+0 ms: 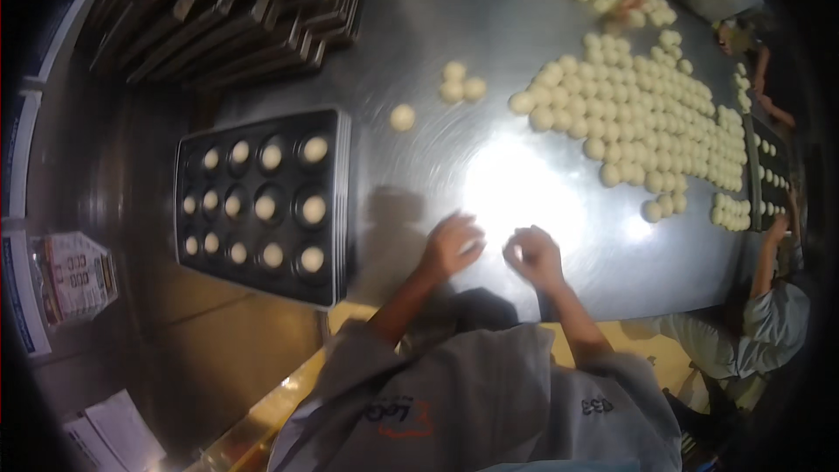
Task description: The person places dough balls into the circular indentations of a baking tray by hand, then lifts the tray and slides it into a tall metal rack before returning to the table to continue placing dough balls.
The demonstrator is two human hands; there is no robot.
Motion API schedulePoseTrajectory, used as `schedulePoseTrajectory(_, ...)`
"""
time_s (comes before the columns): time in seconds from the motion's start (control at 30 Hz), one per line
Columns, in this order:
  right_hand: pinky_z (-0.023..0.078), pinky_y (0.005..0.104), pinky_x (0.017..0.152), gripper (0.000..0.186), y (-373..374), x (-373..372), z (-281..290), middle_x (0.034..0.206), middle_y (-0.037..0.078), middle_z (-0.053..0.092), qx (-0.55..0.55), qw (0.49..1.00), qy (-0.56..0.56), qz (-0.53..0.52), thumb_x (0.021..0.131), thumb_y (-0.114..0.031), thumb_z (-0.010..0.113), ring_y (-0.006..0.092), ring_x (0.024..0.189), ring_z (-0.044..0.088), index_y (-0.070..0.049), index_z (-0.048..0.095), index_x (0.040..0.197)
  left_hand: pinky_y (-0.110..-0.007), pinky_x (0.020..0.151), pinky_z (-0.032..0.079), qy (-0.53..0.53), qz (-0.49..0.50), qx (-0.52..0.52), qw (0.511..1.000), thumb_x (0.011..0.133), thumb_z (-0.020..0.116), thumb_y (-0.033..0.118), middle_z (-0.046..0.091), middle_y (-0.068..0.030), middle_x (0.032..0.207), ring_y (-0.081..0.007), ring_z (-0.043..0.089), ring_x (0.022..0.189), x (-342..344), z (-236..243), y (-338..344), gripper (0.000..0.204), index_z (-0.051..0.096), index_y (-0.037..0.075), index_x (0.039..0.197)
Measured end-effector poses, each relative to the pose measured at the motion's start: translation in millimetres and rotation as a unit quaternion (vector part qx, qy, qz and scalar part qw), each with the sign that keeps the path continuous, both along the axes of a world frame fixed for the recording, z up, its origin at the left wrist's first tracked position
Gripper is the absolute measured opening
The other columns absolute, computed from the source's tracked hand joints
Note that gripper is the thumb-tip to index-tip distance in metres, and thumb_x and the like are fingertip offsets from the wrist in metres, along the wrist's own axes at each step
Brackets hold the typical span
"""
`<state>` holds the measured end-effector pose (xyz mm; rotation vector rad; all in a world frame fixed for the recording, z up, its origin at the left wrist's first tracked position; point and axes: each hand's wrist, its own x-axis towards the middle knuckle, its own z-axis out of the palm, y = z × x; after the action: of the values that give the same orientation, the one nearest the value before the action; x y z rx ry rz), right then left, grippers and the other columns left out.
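Left hand (454, 246) and right hand (535, 259) loosely curled, parted, nothing visible inside, probably between pieces; 9-o'clock tray (291, 182) full, next pick calls for reaching 2-o'clock dough balls (631, 118).

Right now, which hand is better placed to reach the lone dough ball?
Likely the left hand: it is nearer the lone dough ball and on the loaded tray's side. The right hand sits farther right.
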<state>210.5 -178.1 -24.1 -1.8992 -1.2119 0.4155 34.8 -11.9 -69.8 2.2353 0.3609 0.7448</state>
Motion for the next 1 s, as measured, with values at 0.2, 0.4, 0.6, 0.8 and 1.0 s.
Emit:
schedulePoseTrajectory(0.2, 0.036, 0.0513, 0.085, 0.023, -1.6, 92.6, -11.4, 0.099, 0.010, 0.056, 0.026, 0.976, -0.218, -0.005, 0.068, -0.018, 0.074, 0.0371, 0.100, 0.050, -0.012, 0.063, 0.087, -0.042, 0.102, 0.048, 0.058, 0.037, 0.136, 0.988, 0.076, 0.078, 0.015, 0.074, -0.0052, 0.107, -0.0269, 0.065, 0.113, 4.5, 17.3, 76.5, 0.010, 0.073, 0.014, 0.085)
schedulePoseTrajectory(0.4, 0.050, 0.0406, 0.094, 0.018, -22.4, 12.6, -21.3, 0.083, 0.005, 0.068, 0.029, 0.996, -0.021, 0.077, 0.076, -0.019, 0.082, 0.0284, 0.088, 0.066, -0.012, 0.070, 0.088, -0.042, 0.102, 0.049, 0.105, -0.042, 0.010, 0.994, 0.081, 0.078, 0.015, 0.073, -0.0127, 0.109, -0.0304, 0.065, 0.114, -2.1, 22.1, 14.9, 0.014, 0.075, 0.010, 0.095)
schedulePoseTrajectory(0.6, 0.043, 0.0484, 0.084, 0.024, 5.9, 89.1, -14.2, 0.102, 0.013, 0.063, 0.004, 0.966, -0.247, -0.079, 0.068, -0.015, 0.076, 0.0363, 0.102, 0.056, -0.009, 0.066, 0.088, -0.041, 0.096, 0.051, 0.033, 0.092, 0.072, 0.993, 0.080, 0.077, 0.011, 0.074, -0.0039, 0.106, -0.0279, 0.068, 0.109, 26.9, 17.9, 81.1, 0.008, 0.073, 0.011, 0.087)
schedulePoseTrajectory(0.8, 0.050, 0.0435, 0.087, 0.012, -32.4, 19.6, -9.6, 0.085, 0.008, 0.071, 0.081, 0.995, -0.034, 0.046, 0.073, -0.011, 0.080, 0.0301, 0.088, 0.067, -0.011, 0.070, 0.079, -0.042, 0.099, 0.051, 0.072, 0.004, -0.010, 0.997, 0.083, 0.076, 0.014, 0.073, -0.0030, 0.114, -0.0260, 0.064, 0.117, -4.0, 19.6, 13.3, 0.011, 0.074, 0.013, 0.093)
schedulePoseTrajectory(1.0, 0.044, 0.0454, 0.078, 0.016, 36.7, 70.1, -17.1, 0.089, 0.011, 0.063, 0.073, 0.972, -0.182, -0.130, 0.067, -0.010, 0.075, 0.0336, 0.089, 0.058, -0.009, 0.064, 0.079, -0.043, 0.116, 0.036, 0.130, 0.094, 0.015, 0.987, 0.091, 0.069, 0.020, 0.060, -0.0017, 0.141, -0.0238, 0.048, 0.137, 7.3, 17.3, 15.5, 0.034, 0.070, 0.018, 0.125)
